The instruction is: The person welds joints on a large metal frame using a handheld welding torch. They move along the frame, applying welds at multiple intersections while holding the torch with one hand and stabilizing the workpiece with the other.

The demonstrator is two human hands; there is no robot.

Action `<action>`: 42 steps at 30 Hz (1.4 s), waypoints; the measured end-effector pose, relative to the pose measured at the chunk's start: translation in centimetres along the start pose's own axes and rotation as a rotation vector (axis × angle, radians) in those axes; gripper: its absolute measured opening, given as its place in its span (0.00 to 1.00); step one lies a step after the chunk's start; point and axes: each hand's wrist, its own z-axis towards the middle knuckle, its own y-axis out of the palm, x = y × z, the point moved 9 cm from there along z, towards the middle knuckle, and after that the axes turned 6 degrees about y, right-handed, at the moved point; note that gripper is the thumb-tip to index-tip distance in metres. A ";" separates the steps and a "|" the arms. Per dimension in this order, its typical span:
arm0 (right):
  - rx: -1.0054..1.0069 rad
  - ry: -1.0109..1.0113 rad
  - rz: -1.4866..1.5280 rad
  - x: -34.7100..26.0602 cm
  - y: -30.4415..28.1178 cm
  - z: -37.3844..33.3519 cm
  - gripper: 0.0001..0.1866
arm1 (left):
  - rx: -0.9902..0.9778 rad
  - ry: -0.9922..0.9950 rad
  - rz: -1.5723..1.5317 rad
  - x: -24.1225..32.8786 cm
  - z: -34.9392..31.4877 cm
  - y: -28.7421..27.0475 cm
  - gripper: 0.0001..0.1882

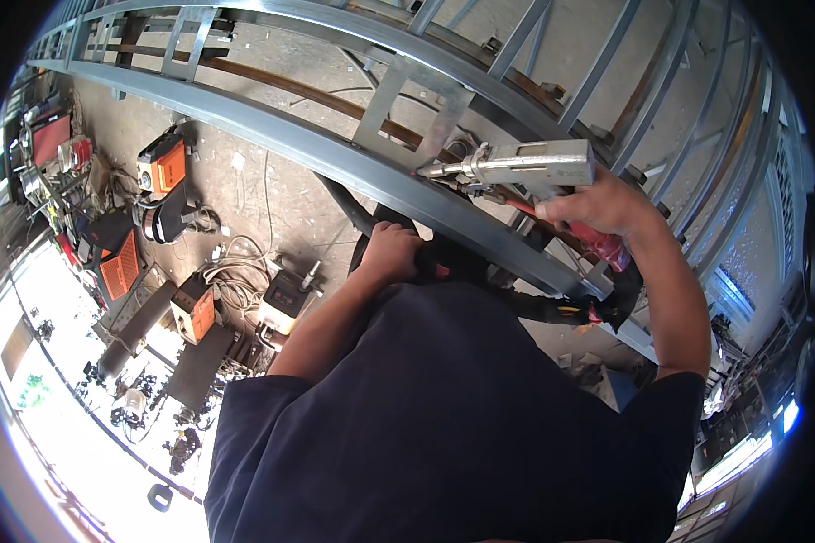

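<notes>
My right hand [611, 210] is closed round the handle of a handheld welding gun [530, 165] with a silver body and some red at the grip. The gun's narrow nozzle points left, close to the joint between a flat metal plate [382, 107] and a long grey steel beam [244, 118]. Against the near side of that beam, my left hand [392, 252] is curled round a thick black hose [346, 201]. Its fingertips are partly hidden. More black hose [539, 306] runs in front of my body toward the gun's handle.
A welded steel frame with crossbars [598, 63] spans the top and right. On the floor at left stand orange-and-black machines [165, 167], a smaller orange-fronted unit [195, 310] and coiled cables [240, 264]. A thin cable [267, 195] crosses the floor.
</notes>
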 end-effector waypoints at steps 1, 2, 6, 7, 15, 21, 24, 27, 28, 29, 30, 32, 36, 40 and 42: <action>-0.021 0.052 0.030 -0.6 0.3 -0.1 0.34 | -0.003 -0.005 -0.005 0.0 0.0 0.1 0.17; -0.043 0.105 0.060 -0.8 0.6 -0.2 0.33 | -0.007 -0.004 -0.007 0.1 0.0 0.2 0.17; -0.079 0.150 0.074 -0.8 0.8 -0.2 0.32 | 0.010 0.001 -0.030 0.8 0.1 0.1 0.20; -0.080 0.163 0.052 -0.6 0.7 -0.1 0.32 | 0.009 0.006 -0.015 0.8 0.2 0.5 0.21; -0.087 0.154 0.085 -1.1 0.8 0.3 0.34 | -0.084 -0.004 -0.007 1.8 0.6 0.8 0.21; -0.100 0.155 0.067 -0.7 0.6 0.7 0.33 | -0.076 -0.006 -0.013 1.6 0.8 0.5 0.20; -0.082 0.170 0.084 -0.9 0.6 0.6 0.32 | -0.083 -0.011 -0.009 1.5 1.0 0.4 0.20; -0.067 0.193 0.058 -1.1 0.4 0.4 0.32 | -0.082 -0.012 -0.006 1.3 1.1 0.3 0.20; -0.067 0.201 0.045 -1.1 0.4 0.4 0.32 | -0.088 -0.019 -0.010 1.4 1.1 0.2 0.21; -0.073 0.185 0.038 -1.2 0.4 0.5 0.32 | -0.094 -0.026 -0.013 1.4 1.1 0.2 0.21; -0.077 0.189 0.037 -1.1 0.4 0.6 0.33 | -0.083 -0.021 -0.014 1.2 1.1 0.4 0.21; -0.078 0.198 0.046 -1.1 0.3 0.6 0.33 | -0.074 -0.005 -0.018 1.0 1.3 0.5 0.21; -0.057 0.128 0.053 -1.4 0.1 0.6 0.34 | -0.055 0.015 -0.026 0.6 1.4 1.0 0.21; -0.023 0.108 -0.014 -1.2 -0.3 -0.1 0.36 | -0.107 -0.022 0.003 0.7 1.7 0.9 0.23; -0.047 0.203 0.020 -1.2 -0.6 -1.3 0.36 | -0.066 -0.018 -0.010 0.9 1.5 0.7 0.19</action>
